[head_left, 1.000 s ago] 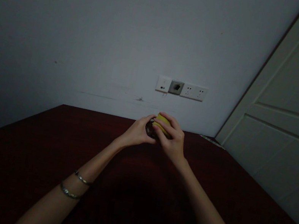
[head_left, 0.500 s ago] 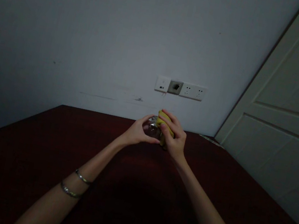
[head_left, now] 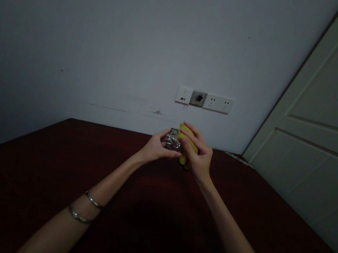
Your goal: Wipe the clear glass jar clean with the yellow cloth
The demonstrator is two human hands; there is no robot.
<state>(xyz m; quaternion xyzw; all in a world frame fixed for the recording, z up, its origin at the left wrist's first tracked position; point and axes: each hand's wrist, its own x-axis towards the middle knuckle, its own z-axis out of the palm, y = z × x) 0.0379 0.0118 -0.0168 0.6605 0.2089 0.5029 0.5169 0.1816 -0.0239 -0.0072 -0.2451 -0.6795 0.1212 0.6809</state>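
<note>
My left hand point(head_left: 156, 148) is closed round a small clear glass object point(head_left: 173, 141), held up above the far part of the dark red table point(head_left: 49, 175). My right hand point(head_left: 198, 154) grips a yellow cloth point(head_left: 186, 137) and presses it against the right side of the glass. Both hands meet in front of the wall. Two thin bracelets point(head_left: 85, 208) sit on my left forearm. Much of the glass is hidden by my fingers and the cloth.
A grey wall rises behind the table, with a row of white sockets and a switch point(head_left: 204, 100) just above my hands. A pale panelled door point(head_left: 328, 128) stands at the right. A thin flat object point(head_left: 238, 158) lies at the table's far right corner.
The glass has been tilted up and shows more between my hands. The yellow cloth has shifted from on top of it to its right side. My arms have hardly moved.
</note>
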